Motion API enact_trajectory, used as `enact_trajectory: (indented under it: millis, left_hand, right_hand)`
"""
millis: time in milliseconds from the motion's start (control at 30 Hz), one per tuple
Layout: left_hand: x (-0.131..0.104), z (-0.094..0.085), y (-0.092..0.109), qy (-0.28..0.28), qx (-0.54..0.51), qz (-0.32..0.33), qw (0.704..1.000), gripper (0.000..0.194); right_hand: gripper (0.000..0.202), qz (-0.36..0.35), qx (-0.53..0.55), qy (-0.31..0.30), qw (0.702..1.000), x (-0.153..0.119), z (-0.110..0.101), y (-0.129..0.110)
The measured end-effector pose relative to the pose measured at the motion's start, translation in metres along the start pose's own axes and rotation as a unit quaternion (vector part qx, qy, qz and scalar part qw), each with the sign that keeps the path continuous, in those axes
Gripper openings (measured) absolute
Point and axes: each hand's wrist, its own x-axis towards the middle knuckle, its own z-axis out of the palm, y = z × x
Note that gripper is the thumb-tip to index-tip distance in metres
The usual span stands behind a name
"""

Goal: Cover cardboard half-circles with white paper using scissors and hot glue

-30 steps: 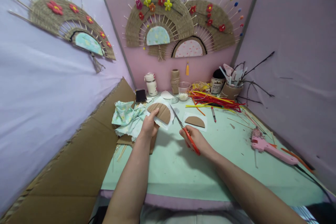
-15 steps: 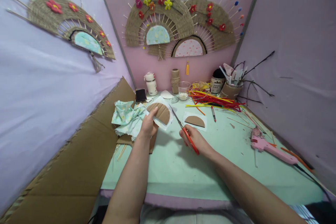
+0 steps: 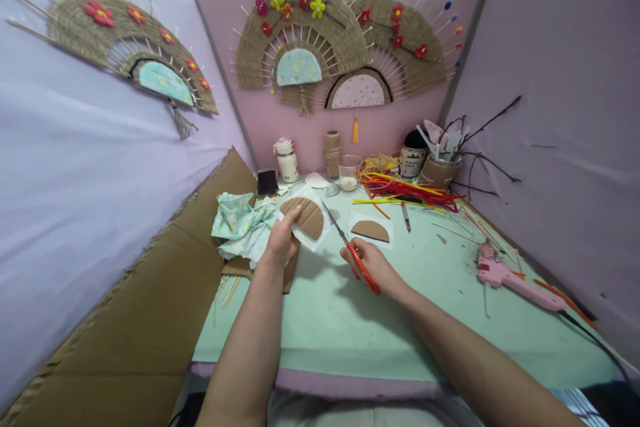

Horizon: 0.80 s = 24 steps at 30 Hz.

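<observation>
My left hand point(image 3: 284, 237) grips a brown cardboard half-circle point(image 3: 309, 220) by its lower left edge, thumb on top. White backing fabric point(image 3: 324, 232) sticks out around the cardboard's rim. In my right hand point(image 3: 371, 263) is a pair of scissors point(image 3: 361, 267) with red handles, its blades pointing up and left at the fabric's right edge. Whether the blades touch the fabric, I cannot tell. A second cardboard half-circle point(image 3: 371, 231) lies on a white fabric piece just beyond my right hand.
Crumpled green floral fabric point(image 3: 234, 215) lies left of my left hand. A pink glue gun point(image 3: 520, 287) rests at the right, its cord trailing off the table. Red and yellow pipe cleaners point(image 3: 415, 192), a clear cup point(image 3: 349, 173) and a white bottle point(image 3: 287, 161) stand or lie at the back.
The whole view has shifted very slightly. Both hands keep their holds, and the fabric edge beside the blades looks a little more rounded than before.
</observation>
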Motion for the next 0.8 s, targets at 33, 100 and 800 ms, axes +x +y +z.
enact_trajectory:
  millis: [33, 100, 800]
  left_hand:
    - [0.0002, -0.0001, 0.0, 0.0, -0.001, 0.002, 1.0, 0.023]
    - [0.0005, -0.0005, 0.0003, -0.001, -0.002, 0.004, 1.0, 0.024]
    - [-0.0028, -0.0001, 0.0007, -0.025, 0.016, 0.009, 1.0, 0.028]
  right_hand:
    - [0.032, 0.003, 0.004, -0.002, 1.0, 0.0002, 0.0, 0.0007]
    - [0.031, 0.007, 0.006, -0.005, 1.0, 0.0009, 0.0002, 0.0024]
    - [0.04, -0.05, -0.03, -0.004, 0.998, -0.0022, -0.0013, 0.0008]
